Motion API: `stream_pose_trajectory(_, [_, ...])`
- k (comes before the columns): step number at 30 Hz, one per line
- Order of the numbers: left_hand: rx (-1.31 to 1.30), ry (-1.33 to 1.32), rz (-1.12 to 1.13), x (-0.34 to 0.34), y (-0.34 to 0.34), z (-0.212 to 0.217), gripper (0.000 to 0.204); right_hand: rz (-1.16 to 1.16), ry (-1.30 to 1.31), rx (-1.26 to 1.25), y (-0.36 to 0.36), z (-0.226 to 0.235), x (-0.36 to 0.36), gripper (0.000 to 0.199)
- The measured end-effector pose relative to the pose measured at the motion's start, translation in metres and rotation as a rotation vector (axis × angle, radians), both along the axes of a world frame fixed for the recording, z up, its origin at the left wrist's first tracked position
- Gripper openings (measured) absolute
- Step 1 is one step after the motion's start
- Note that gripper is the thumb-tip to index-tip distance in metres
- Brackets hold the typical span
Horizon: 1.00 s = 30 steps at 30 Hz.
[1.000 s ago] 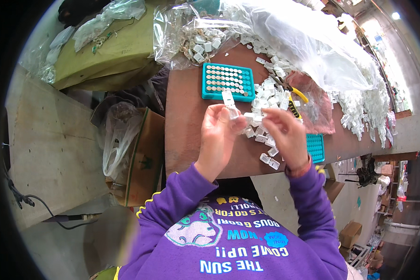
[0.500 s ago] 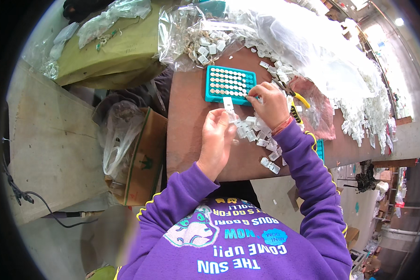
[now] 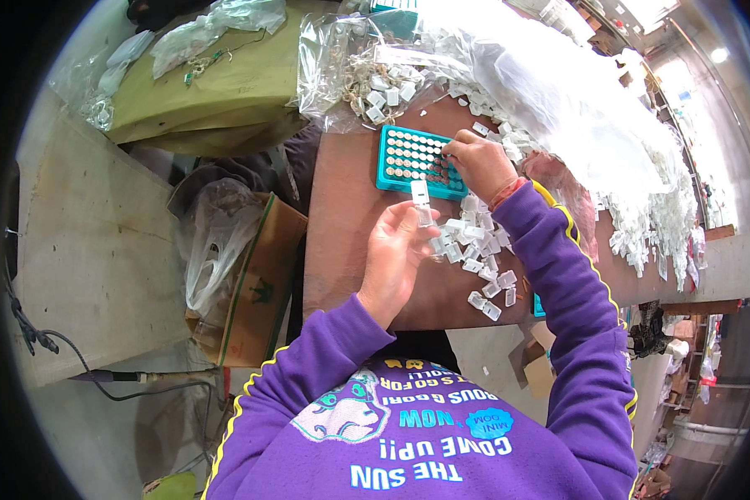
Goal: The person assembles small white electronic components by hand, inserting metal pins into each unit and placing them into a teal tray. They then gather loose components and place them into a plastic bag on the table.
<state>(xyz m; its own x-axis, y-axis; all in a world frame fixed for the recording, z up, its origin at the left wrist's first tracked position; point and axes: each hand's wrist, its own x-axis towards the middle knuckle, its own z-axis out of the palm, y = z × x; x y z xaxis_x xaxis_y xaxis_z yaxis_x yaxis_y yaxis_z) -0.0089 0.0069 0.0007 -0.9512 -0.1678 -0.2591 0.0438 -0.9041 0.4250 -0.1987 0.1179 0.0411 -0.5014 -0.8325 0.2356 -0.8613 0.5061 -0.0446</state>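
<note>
A small white plastic case (image 3: 421, 192), unfolded with its clear end downward, is held upright between the thumb and fingers of my left hand (image 3: 392, 258). Just beyond it lies a teal tray (image 3: 383, 181) with rows of round silvery discs (image 3: 410, 153); fewer discs stand toward its right side. My right hand (image 3: 485, 169) reaches over the tray's right side with thumb and fingertips pinched together. Whatever is between those fingertips is too small or hidden to make out. Below the right hand, a loose pile of similar clear-white cases (image 3: 475, 242) spreads on the brown table.
A big heap of white plastic pieces under clear film (image 3: 550, 92) covers the table's far right. A clear bag (image 3: 333, 75) with more cases sits at the back. On the left stand a cardboard box (image 3: 262, 279) with a plastic bag and an olive-covered surface (image 3: 208, 100).
My right hand has moved from the tray's near right corner farther up along its right side. The left hand still holds the white case near the tray. The whole view has shifted slightly.
</note>
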Motion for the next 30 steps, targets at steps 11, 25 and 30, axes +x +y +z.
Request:
stream_pose_trajectory(11, [-0.015,0.005,-0.017,-0.001,-0.001,0.0,0.021,0.073,0.022,0.031,0.0,0.001,-0.005,0.011])
stream_pose_trajectory(25, [-0.048,0.029,-0.031,0.0,0.0,-0.001,0.024,0.016,-0.192,-0.213,0.02,0.01,-0.009,0.017])
stream_pose_trajectory(30, [-0.038,0.057,-0.028,0.0,-0.001,-0.001,0.026,0.013,-0.111,-0.114,0.01,0.005,-0.007,0.012])
